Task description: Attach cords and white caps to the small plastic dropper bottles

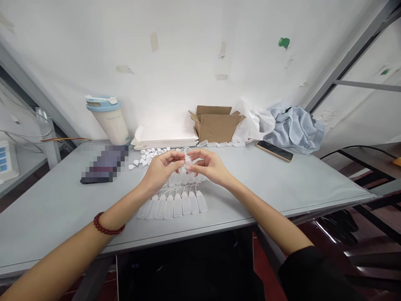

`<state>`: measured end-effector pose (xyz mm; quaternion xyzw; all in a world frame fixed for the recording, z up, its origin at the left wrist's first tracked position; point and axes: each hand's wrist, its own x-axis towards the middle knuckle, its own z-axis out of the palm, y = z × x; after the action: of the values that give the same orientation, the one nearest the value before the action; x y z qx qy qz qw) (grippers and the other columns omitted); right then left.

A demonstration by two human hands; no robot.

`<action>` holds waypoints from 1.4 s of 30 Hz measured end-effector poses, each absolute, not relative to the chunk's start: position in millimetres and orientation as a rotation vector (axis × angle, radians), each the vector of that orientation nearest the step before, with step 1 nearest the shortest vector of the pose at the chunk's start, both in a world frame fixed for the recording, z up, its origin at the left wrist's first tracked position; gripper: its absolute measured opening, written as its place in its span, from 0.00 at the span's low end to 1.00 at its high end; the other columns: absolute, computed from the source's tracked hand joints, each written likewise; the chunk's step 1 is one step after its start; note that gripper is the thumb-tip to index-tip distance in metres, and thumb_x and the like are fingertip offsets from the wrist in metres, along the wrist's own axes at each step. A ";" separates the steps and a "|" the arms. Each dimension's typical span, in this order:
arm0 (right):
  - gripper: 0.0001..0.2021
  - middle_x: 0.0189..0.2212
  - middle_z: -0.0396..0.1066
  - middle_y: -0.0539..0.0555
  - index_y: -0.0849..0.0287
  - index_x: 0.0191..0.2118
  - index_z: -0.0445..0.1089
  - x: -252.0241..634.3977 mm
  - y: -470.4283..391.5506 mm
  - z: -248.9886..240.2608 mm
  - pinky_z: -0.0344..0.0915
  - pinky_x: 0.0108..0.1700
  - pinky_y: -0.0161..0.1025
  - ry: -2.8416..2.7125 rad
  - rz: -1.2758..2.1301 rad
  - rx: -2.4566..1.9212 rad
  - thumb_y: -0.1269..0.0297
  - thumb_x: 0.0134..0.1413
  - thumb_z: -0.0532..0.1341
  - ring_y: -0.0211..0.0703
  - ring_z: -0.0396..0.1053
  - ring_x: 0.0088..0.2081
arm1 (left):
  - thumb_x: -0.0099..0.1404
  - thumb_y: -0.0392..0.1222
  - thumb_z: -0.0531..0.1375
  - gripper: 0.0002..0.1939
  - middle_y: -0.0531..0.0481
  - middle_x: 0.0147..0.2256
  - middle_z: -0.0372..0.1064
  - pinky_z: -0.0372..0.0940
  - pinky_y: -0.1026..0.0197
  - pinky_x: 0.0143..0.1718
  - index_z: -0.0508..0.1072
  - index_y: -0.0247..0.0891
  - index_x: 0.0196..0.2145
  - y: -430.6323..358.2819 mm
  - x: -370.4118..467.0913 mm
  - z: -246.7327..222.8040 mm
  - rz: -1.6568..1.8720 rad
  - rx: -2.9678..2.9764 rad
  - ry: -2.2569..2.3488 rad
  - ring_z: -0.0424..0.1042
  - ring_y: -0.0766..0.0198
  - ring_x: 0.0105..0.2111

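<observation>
Both hands meet over the middle of the grey table, around a small translucent white piece (188,159). My left hand (164,169) pinches it from the left, fingers closed. From the right, my right hand (209,166) has its fingertips closed on the same piece. Just below the hands lies a row of several translucent bottles with thin curved tubes (169,207). A second group of bottles (181,179) lies behind it, partly hidden by the hands. Small white caps (147,157) are scattered beyond my left hand.
On the table (260,188), a cup (111,121) and a blurred dark object (106,163) stand left. A paper stack (166,136), open cardboard box (217,125), plastic bag (253,121) and blue cloth (294,127) line the back. A phone (275,151) lies right.
</observation>
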<state>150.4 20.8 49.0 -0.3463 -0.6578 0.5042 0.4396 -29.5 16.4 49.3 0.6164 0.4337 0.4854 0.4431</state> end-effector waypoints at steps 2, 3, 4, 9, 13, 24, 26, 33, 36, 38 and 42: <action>0.18 0.37 0.71 0.51 0.59 0.39 0.70 150.3 20.9 49.1 0.69 0.27 0.34 -1.627 1.253 -0.891 0.59 0.42 0.70 0.33 0.71 0.26 | 0.56 0.44 0.63 0.11 0.47 0.36 0.73 0.67 0.60 0.32 0.73 0.36 0.36 13.8 -28.6 48.1 1.246 1.634 1.149 0.72 0.60 0.35; 0.18 0.36 0.71 0.51 0.60 0.38 0.70 150.2 21.0 49.1 0.69 0.27 0.33 -1.625 1.252 -0.907 0.58 0.42 0.70 0.34 0.72 0.27 | 0.58 0.43 0.61 0.09 0.47 0.37 0.72 0.68 0.60 0.32 0.72 0.36 0.36 12.5 -28.1 47.1 1.279 1.713 1.186 0.71 0.60 0.37; 0.18 0.36 0.71 0.51 0.60 0.37 0.69 150.2 21.1 49.0 0.69 0.26 0.33 -1.625 1.246 -0.922 0.58 0.42 0.70 0.35 0.72 0.27 | 0.59 0.42 0.60 0.08 0.47 0.38 0.72 0.68 0.59 0.33 0.71 0.37 0.36 11.2 -27.7 45.9 1.322 1.816 1.214 0.71 0.60 0.38; 0.17 0.38 0.69 0.52 0.61 0.36 0.69 149.8 22.4 47.3 0.69 0.25 0.34 -1.611 1.139 -0.974 0.58 0.41 0.70 0.34 0.71 0.26 | 0.62 0.36 0.58 0.10 0.43 0.42 0.69 0.68 0.52 0.41 0.68 0.38 0.43 7.1 -26.6 40.5 1.519 2.543 1.093 0.68 0.54 0.45; 0.18 0.37 0.70 0.53 0.61 0.34 0.70 149.6 22.9 46.9 0.69 0.23 0.33 -1.579 1.087 -1.004 0.56 0.40 0.71 0.35 0.71 0.27 | 0.63 0.36 0.60 0.17 0.39 0.48 0.67 0.62 0.43 0.51 0.65 0.36 0.49 7.9 -25.6 39.1 1.393 2.859 1.002 0.64 0.49 0.50; 0.17 0.31 0.70 0.50 0.60 0.32 0.66 151.2 16.3 54.9 0.65 0.20 0.33 -1.604 1.032 -1.079 0.57 0.39 0.71 0.35 0.70 0.23 | 0.63 0.43 0.62 0.19 0.40 0.47 0.69 0.62 0.41 0.51 0.65 0.37 0.51 7.9 -22.6 33.9 1.397 2.879 1.087 0.64 0.47 0.50; 0.16 0.29 0.69 0.49 0.60 0.31 0.65 153.5 15.8 57.0 0.63 0.19 0.32 -1.648 1.009 -1.090 0.58 0.41 0.70 0.34 0.68 0.21 | 0.63 0.42 0.62 0.19 0.40 0.47 0.69 0.62 0.42 0.51 0.65 0.37 0.51 6.1 -21.2 34.7 1.382 2.871 1.051 0.64 0.48 0.49; 0.11 0.21 0.68 0.48 0.61 0.25 0.67 178.8 13.5 76.0 0.65 0.22 0.30 -1.991 1.213 -1.008 0.59 0.46 0.67 0.34 0.67 0.22 | 0.62 0.48 0.63 0.21 0.40 0.42 0.70 0.65 0.46 0.47 0.66 0.34 0.48 -17.4 -9.7 41.6 1.215 2.855 0.899 0.66 0.49 0.44; 0.10 0.19 0.70 0.47 0.61 0.27 0.69 194.6 14.2 87.9 0.66 0.25 0.31 -2.210 1.409 -1.019 0.60 0.45 0.68 0.34 0.69 0.22 | 0.62 0.48 0.63 0.18 0.42 0.41 0.70 0.65 0.48 0.45 0.68 0.36 0.45 -29.3 -2.7 39.5 1.084 2.800 0.852 0.66 0.50 0.43; 0.10 0.21 0.72 0.48 0.61 0.28 0.71 203.1 16.4 91.9 0.68 0.28 0.32 -2.300 1.530 -1.048 0.60 0.45 0.68 0.35 0.71 0.24 | 0.62 0.48 0.63 0.17 0.42 0.42 0.70 0.65 0.48 0.45 0.68 0.37 0.46 -34.5 1.0 35.5 0.975 2.782 0.819 0.66 0.50 0.45; 0.07 0.25 0.76 0.51 0.62 0.31 0.75 211.1 22.8 89.1 0.68 0.29 0.32 -2.425 1.624 -1.136 0.63 0.45 0.67 0.38 0.74 0.28 | 0.64 0.47 0.61 0.17 0.41 0.43 0.70 0.65 0.47 0.45 0.67 0.35 0.47 -40.3 5.2 27.2 0.794 2.811 0.819 0.65 0.48 0.47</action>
<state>211.1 22.8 89.1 -0.3628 -0.7743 0.5185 0.0045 5.2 -40.3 27.2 0.9253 0.2696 0.2613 0.0541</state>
